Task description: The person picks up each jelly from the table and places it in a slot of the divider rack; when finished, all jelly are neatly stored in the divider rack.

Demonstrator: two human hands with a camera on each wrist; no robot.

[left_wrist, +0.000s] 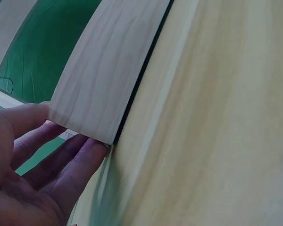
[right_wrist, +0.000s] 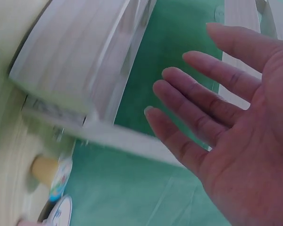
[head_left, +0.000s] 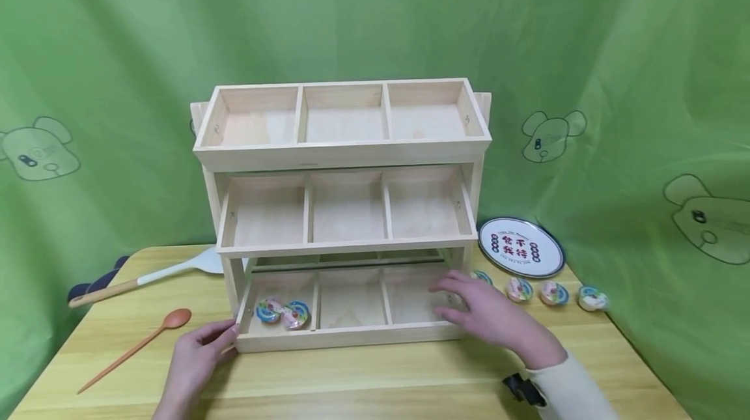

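Observation:
A pale wooden three-tier rack (head_left: 344, 158) stands on the table, each tier split into three compartments. My left hand (head_left: 196, 358) holds the front left corner of its bottom tray, thumb near the upper edge and fingers along the board's end, as the left wrist view (left_wrist: 47, 160) shows. My right hand (head_left: 483, 309) hovers at the bottom tray's right end, its fingers spread and holding nothing in the right wrist view (right_wrist: 236, 108). Two small jelly cups, one (head_left: 295, 314) beside the other (head_left: 269, 310), lie in the bottom left compartment.
Right of the rack are an oval plate (head_left: 521, 247) and several more jelly cups (head_left: 553, 293) in a row. A spatula (head_left: 170, 271) and an orange spoon (head_left: 140, 345) lie to the left. Green curtain (head_left: 375, 16) surrounds the table (head_left: 363, 381).

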